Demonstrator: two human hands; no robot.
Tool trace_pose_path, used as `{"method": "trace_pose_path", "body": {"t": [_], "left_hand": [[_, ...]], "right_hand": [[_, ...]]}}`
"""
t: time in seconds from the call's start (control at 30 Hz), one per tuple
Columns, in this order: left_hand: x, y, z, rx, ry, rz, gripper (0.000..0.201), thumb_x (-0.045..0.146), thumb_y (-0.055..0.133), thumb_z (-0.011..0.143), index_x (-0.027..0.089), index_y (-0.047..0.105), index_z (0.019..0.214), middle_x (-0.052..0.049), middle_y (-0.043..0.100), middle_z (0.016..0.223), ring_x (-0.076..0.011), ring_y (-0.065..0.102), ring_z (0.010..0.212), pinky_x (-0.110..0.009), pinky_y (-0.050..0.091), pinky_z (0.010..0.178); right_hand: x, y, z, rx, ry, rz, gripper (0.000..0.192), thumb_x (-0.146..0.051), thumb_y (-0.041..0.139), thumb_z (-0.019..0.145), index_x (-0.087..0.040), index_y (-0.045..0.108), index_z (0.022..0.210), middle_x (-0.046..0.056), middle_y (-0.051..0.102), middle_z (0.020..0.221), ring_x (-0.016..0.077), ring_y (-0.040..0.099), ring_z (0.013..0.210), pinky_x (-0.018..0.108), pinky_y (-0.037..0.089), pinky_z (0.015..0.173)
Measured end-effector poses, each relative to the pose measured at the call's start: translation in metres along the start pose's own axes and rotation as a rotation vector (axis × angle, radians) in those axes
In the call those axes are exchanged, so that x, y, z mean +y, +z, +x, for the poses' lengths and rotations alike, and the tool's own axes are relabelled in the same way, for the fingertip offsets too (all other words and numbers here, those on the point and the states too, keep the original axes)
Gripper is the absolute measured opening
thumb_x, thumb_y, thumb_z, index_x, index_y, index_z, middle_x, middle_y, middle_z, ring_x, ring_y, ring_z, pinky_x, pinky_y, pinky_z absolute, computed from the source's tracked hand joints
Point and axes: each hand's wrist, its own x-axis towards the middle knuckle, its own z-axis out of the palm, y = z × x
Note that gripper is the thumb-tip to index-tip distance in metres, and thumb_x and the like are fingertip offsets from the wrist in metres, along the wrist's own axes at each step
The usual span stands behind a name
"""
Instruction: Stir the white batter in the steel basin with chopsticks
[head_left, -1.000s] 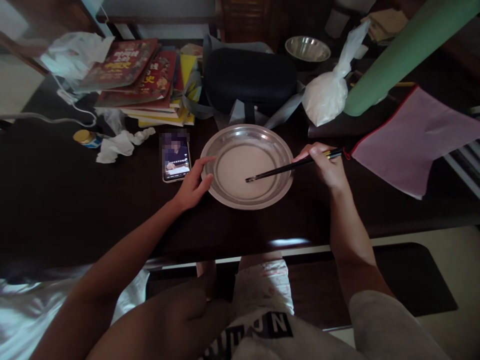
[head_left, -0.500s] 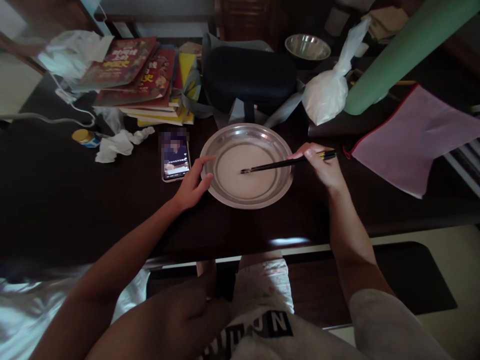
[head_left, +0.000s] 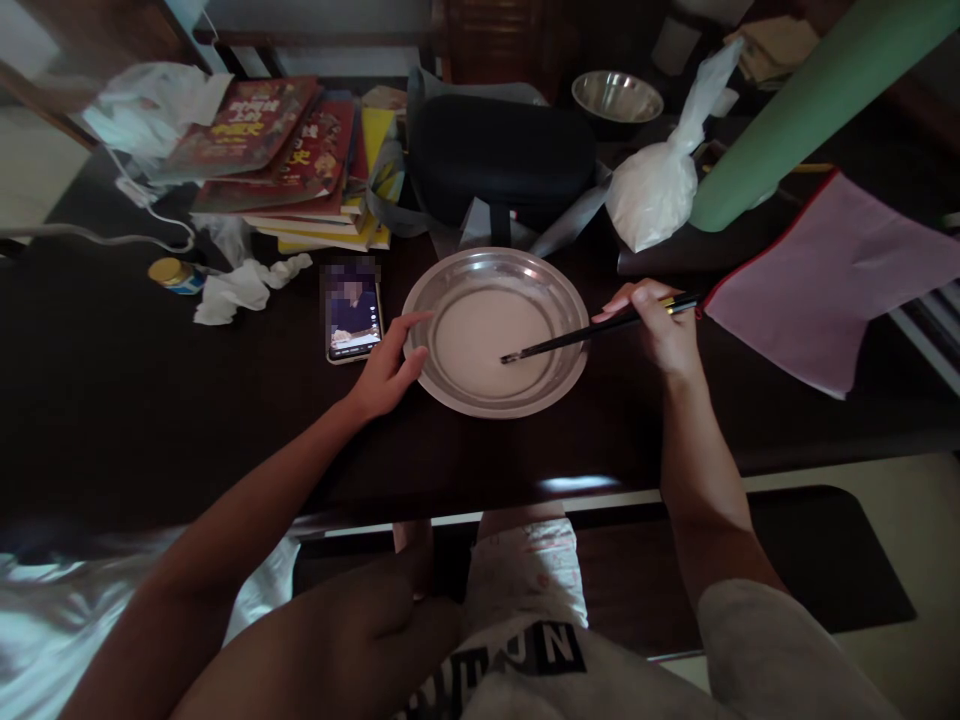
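Note:
A round metal plate (head_left: 444, 283) sits on the dark table (head_left: 112, 400) and holds a pale liquid (head_left: 480, 335). My left hand (head_left: 386, 365) rests against the plate's left rim, thumb and fingers on its edge. My right hand (head_left: 660, 325) is at the plate's right side, shut on a pair of black chopsticks (head_left: 577, 335). The chopstick tips dip into the liquid right of the plate's centre.
A lit phone (head_left: 352, 312) lies just left of the plate. Behind are a stack of books (head_left: 292, 160), a black case (head_left: 499, 155), a white plastic bag (head_left: 656, 190), a small metal bowl (head_left: 616, 97), a green roll (head_left: 795, 110), crumpled tissue (head_left: 240, 288) and a pink pouch (head_left: 825, 280).
The chopstick tips swung left toward the plate's middle, then back right and lower. My right hand shifted slightly right. My left hand stayed on the rim.

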Motion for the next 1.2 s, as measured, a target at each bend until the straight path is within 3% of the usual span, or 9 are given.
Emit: {"method": "trace_pose_path", "body": {"t": [0.13,0.3,0.47,0.63,0.8,0.97,1.13,1.2], "left_hand": [[0.0002,0.0003,0.0000,0.006,0.017,0.004,0.060,0.063,0.038,0.100,0.020,0.046,0.141,-0.013,0.060,0.131,-0.0295,0.060,0.119,-0.047,0.048,0.106],[0.0013,0.0001,0.0005,0.006,0.030,0.012,0.060,0.063,0.037,0.101,0.020,0.046,0.141,-0.013,0.059,0.135,-0.0300,0.060,0.121,-0.047,0.049,0.106],[-0.0007,-0.0002,0.0004,0.013,0.036,0.021,0.059,0.062,0.037,0.101,0.020,0.047,0.141,-0.013,0.060,0.130,-0.0295,0.060,0.119,-0.047,0.049,0.105],[-0.0019,0.0004,0.0002,0.011,0.041,0.021,0.059,0.062,0.037,0.101,0.020,0.047,0.141,-0.014,0.059,0.132,-0.0292,0.060,0.119,-0.047,0.050,0.104],[-0.0010,0.0003,0.0004,0.017,0.039,0.016,0.058,0.061,0.037,0.101,0.020,0.047,0.141,-0.013,0.060,0.132,-0.0297,0.060,0.121,-0.048,0.048,0.106],[-0.0025,0.0002,0.0001,0.012,0.048,0.018,0.058,0.061,0.037,0.101,0.021,0.047,0.141,-0.013,0.059,0.134,-0.0297,0.059,0.122,-0.048,0.049,0.106],[-0.0022,0.0001,0.0004,0.014,0.037,0.028,0.060,0.063,0.036,0.101,0.020,0.047,0.141,-0.013,0.060,0.131,-0.0297,0.060,0.120,-0.047,0.049,0.105],[-0.0016,-0.0001,0.0006,0.013,0.038,0.028,0.061,0.064,0.036,0.101,0.019,0.047,0.141,-0.013,0.060,0.130,-0.0296,0.060,0.119,-0.046,0.050,0.104]], "right_hand": [[0.0014,0.0016,-0.0002,-0.120,-0.026,-0.028,0.029,-0.052,0.064,0.090,-0.029,0.079,0.081,0.000,0.078,0.079,0.0212,0.075,0.083,0.038,0.060,0.080],[0.0044,-0.0011,0.0003,0.021,0.004,-0.003,0.033,-0.055,0.063,0.090,-0.028,0.078,0.078,0.000,0.076,0.072,0.0213,0.076,0.077,0.039,0.061,0.077],[0.0037,0.0012,0.0002,-0.136,-0.024,-0.045,0.031,-0.054,0.062,0.091,-0.030,0.079,0.082,0.000,0.077,0.078,0.0214,0.075,0.083,0.039,0.060,0.079],[0.0016,-0.0005,0.0002,0.006,-0.003,-0.024,0.032,-0.055,0.062,0.091,-0.030,0.078,0.078,0.000,0.075,0.073,0.0217,0.076,0.077,0.040,0.061,0.077],[0.0013,0.0015,-0.0001,-0.133,-0.013,-0.042,0.032,-0.055,0.062,0.090,-0.030,0.078,0.080,0.000,0.077,0.078,0.0213,0.076,0.082,0.039,0.061,0.080],[0.0021,-0.0004,0.0007,-0.002,0.002,-0.024,0.031,-0.054,0.062,0.091,-0.030,0.078,0.078,0.001,0.076,0.074,0.0228,0.076,0.080,0.042,0.061,0.079],[0.0030,0.0015,0.0003,-0.121,0.002,-0.038,0.033,-0.057,0.062,0.089,-0.029,0.078,0.079,0.000,0.077,0.076,0.0212,0.075,0.081,0.039,0.061,0.081],[0.0019,0.0017,0.0002,-0.094,-0.001,-0.051,0.032,-0.056,0.063,0.089,-0.029,0.078,0.080,0.000,0.077,0.078,0.0213,0.075,0.082,0.039,0.061,0.082]]}}
